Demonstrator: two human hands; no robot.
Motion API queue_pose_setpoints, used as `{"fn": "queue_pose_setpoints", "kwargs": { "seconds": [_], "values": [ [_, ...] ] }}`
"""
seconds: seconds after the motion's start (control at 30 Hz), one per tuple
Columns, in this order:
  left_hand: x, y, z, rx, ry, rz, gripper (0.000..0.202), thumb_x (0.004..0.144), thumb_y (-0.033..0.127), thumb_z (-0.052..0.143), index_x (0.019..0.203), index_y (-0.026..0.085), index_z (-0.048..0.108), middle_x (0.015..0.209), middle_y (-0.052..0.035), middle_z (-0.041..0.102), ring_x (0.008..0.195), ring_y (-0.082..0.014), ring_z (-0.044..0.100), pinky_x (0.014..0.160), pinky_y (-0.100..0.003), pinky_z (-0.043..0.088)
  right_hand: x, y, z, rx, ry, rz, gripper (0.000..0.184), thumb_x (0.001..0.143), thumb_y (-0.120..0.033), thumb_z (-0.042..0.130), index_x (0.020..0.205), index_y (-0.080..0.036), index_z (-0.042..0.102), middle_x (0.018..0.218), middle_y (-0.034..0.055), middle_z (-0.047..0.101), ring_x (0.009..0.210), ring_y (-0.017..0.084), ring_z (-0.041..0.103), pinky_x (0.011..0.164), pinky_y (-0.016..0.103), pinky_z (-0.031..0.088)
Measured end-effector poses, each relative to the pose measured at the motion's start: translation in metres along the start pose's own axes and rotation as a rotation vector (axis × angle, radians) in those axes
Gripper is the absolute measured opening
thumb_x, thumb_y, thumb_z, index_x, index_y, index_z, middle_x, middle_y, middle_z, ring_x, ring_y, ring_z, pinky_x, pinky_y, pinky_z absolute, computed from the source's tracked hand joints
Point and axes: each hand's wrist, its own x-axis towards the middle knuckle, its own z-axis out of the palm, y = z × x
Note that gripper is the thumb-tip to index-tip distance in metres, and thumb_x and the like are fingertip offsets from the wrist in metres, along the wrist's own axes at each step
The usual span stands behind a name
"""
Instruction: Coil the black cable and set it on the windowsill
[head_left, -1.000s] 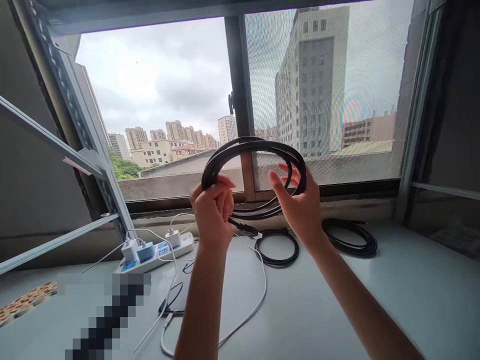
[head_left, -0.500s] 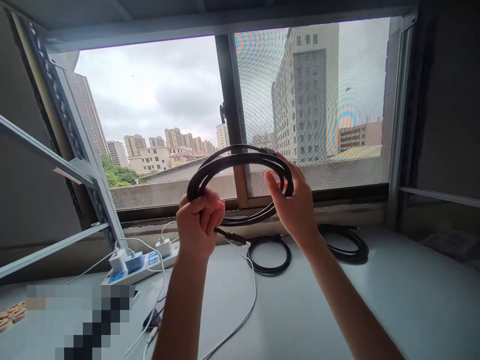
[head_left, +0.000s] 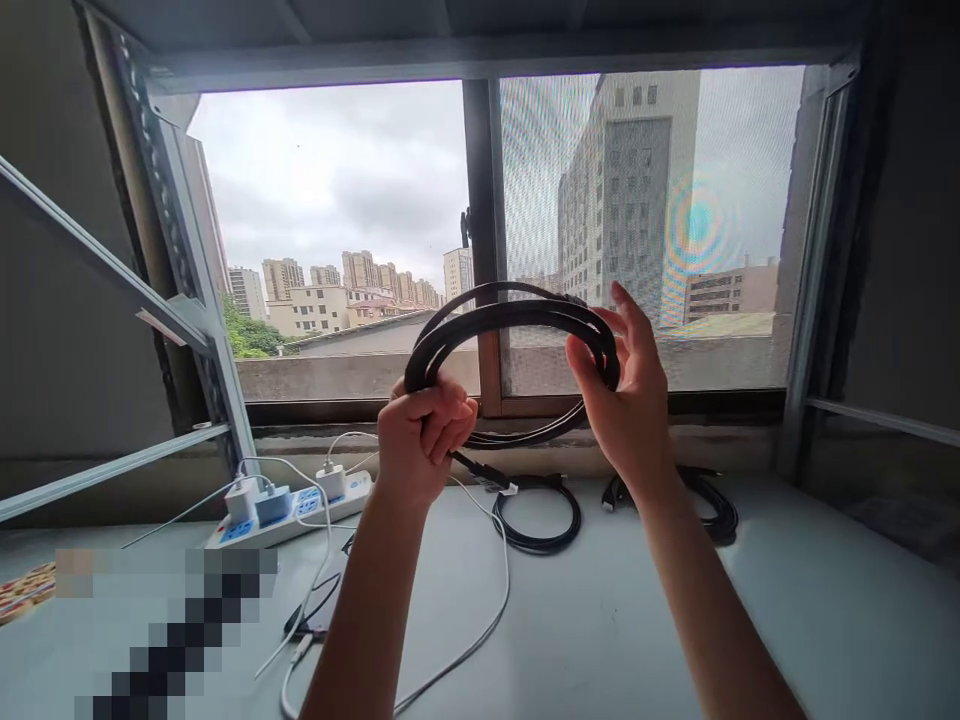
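I hold a coil of black cable point(head_left: 510, 315) up in front of the window, above the grey table point(head_left: 600, 620). My left hand point(head_left: 424, 435) is a closed fist round the coil's left side. The plug end sticks out below that fist. My right hand point(head_left: 626, 395) cups the coil's right side, thumb hooked over the strands and fingers stretched upward behind them.
Two more black cable coils lie on the table by the sill, one in the middle point(head_left: 536, 512), one on the right point(head_left: 705, 500). A white power strip point(head_left: 289, 505) with chargers and white leads point(head_left: 480, 620) sits at left. A metal shelf frame point(head_left: 187, 300) stands at far left.
The coil and both hands have stayed raised and shifted slightly right in view. My right hand's fingers have straightened upward behind the coil. The left fist keeps its grip.
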Motion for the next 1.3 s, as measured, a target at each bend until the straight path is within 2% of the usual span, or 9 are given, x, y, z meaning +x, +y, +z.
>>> {"fn": "queue_pose_setpoints", "kwargs": {
  "seconds": [0.17, 0.3, 0.43, 0.63, 0.77, 0.9, 1.1, 1.2, 1.3],
  "values": [
    [-0.001, 0.007, -0.009, 0.017, -0.005, 0.063, 0.017, 0.053, 0.006, 0.049, 0.04, 0.015, 0.045, 0.025, 0.0075, 0.02, 0.024, -0.0025, 0.016, 0.033, -0.017, 0.017, -0.001, -0.02, 0.0, -0.044, -0.005, -0.039, 0.012, 0.088, -0.027, 0.058, 0.084, -0.019, 0.066, 0.075, 0.0, 0.059, 0.072, 0.017, 0.056, 0.069, 0.028, 0.045],
    [-0.001, 0.011, -0.016, 0.011, 0.024, 0.11, 0.017, 0.052, 0.006, 0.05, 0.04, 0.015, 0.042, 0.025, 0.0077, 0.018, 0.024, -0.0024, 0.015, 0.033, -0.017, 0.017, -0.006, -0.033, 0.005, 0.073, -0.066, 0.046, 0.033, 0.088, -0.029, 0.062, 0.056, -0.018, 0.059, 0.052, -0.0043, 0.049, 0.055, 0.013, 0.05, 0.057, 0.025, 0.04],
    [-0.002, 0.016, -0.017, -0.011, 0.072, 0.112, 0.017, 0.053, 0.005, 0.049, 0.042, 0.016, 0.041, 0.026, 0.0076, 0.016, 0.025, -0.0028, 0.017, 0.033, -0.017, 0.016, -0.012, -0.041, 0.009, 0.287, -0.129, 0.222, 0.037, 0.087, -0.037, 0.064, 0.054, -0.02, 0.061, 0.05, -0.0034, 0.053, 0.047, 0.013, 0.049, 0.048, 0.024, 0.04],
    [-0.002, 0.012, -0.01, -0.026, 0.068, 0.088, 0.02, 0.057, 0.008, 0.051, 0.043, 0.016, 0.039, 0.027, 0.0081, 0.014, 0.024, -0.0031, 0.018, 0.034, -0.017, 0.02, -0.013, -0.039, 0.003, 0.723, -0.465, 0.436, 0.06, 0.072, -0.07, 0.065, 0.048, -0.02, 0.04, 0.049, -0.0029, 0.042, 0.047, 0.014, 0.044, 0.043, 0.025, 0.04],
    [0.002, 0.002, -0.01, -0.078, 0.04, -0.013, 0.014, 0.053, 0.009, 0.05, 0.044, 0.016, 0.042, 0.026, 0.0085, 0.017, 0.024, -0.0033, 0.018, 0.034, -0.017, 0.018, -0.012, -0.036, 0.005, 0.779, -0.431, 0.529, 0.05, 0.074, -0.068, 0.064, 0.058, -0.021, 0.052, 0.053, -0.0033, 0.044, 0.049, 0.014, 0.047, 0.048, 0.027, 0.046],
    [0.01, -0.008, -0.016, -0.113, 0.093, -0.086, 0.01, 0.055, 0.012, 0.052, 0.048, 0.017, 0.048, 0.027, 0.0093, 0.02, 0.025, -0.0036, 0.016, 0.032, -0.017, 0.016, -0.01, -0.022, 0.004, 0.713, -0.455, 0.448, 0.033, 0.084, -0.054, 0.061, 0.096, -0.024, 0.065, 0.071, -0.0008, 0.057, 0.062, 0.016, 0.057, 0.063, 0.031, 0.052],
    [0.015, -0.011, -0.021, -0.032, 0.207, -0.086, 0.01, 0.056, 0.01, 0.054, 0.049, 0.016, 0.05, 0.027, 0.0099, 0.02, 0.025, -0.0027, 0.015, 0.032, -0.016, 0.016, -0.001, -0.008, -0.017, 0.51, -0.692, 0.254, 0.064, 0.082, -0.068, 0.048, 0.13, -0.026, 0.05, 0.1, 0.0062, 0.061, 0.073, 0.023, 0.061, 0.063, 0.038, 0.054],
    [0.015, -0.008, -0.022, 0.039, 0.256, -0.082, 0.01, 0.055, 0.01, 0.054, 0.049, 0.016, 0.05, 0.028, 0.0104, 0.018, 0.025, -0.0024, 0.014, 0.031, -0.016, 0.014, 0.001, -0.018, -0.024, 0.315, -0.632, 0.144, 0.063, 0.086, -0.06, 0.051, 0.14, -0.03, 0.037, 0.108, 0.0049, 0.058, 0.077, 0.022, 0.06, 0.065, 0.036, 0.054],
    [0.015, -0.009, -0.019, 0.133, 0.294, -0.104, 0.009, 0.052, 0.009, 0.053, 0.047, 0.015, 0.049, 0.029, 0.0104, 0.019, 0.025, -0.0017, 0.014, 0.03, -0.016, 0.011, -0.002, -0.027, -0.02, 0.052, -0.526, 0.026, 0.053, 0.089, -0.042, 0.059, 0.138, -0.032, 0.04, 0.11, 0.0031, 0.057, 0.078, 0.019, 0.057, 0.069, 0.033, 0.052]
  ]
}}
